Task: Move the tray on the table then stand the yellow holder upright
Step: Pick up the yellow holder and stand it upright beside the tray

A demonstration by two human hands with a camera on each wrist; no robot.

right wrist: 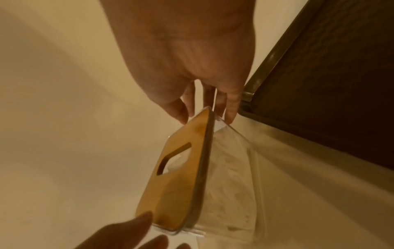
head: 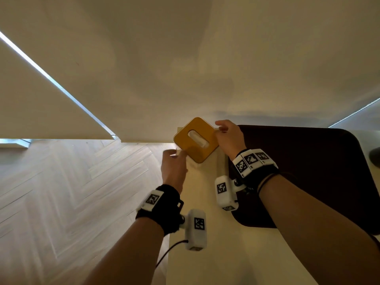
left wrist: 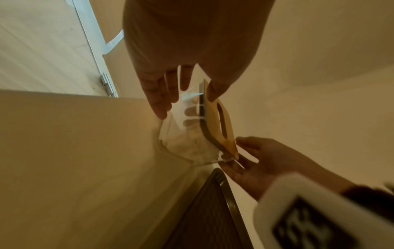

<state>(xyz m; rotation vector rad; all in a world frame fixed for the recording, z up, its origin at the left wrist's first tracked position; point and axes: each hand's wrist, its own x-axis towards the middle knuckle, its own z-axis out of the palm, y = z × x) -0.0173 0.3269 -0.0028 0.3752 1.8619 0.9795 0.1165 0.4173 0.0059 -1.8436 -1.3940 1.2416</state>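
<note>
The yellow holder (head: pixel 185 138) is a clear box with a yellow slotted lid and white tissue inside. It is at the far left corner of the table, with its lid turned toward the head camera and one corner pointing away. My left hand (head: pixel 178 155) pinches its near-left corner, thumb on the lid (left wrist: pixel 215 114) and fingers behind the clear body (left wrist: pixel 187 144). My right hand (head: pixel 219 130) holds the opposite corner, fingers (right wrist: pixel 231 107) behind the lid (right wrist: pixel 181 185). The dark tray (head: pixel 308 171) lies flat just right of the holder.
The pale table (head: pixel 205 254) ends at a left edge close to my left wrist, with herringbone wood floor (head: pixel 72 192) below. A cream wall stands right behind the holder. A dark round object (head: pixel 375 157) shows at the right edge, beyond the tray.
</note>
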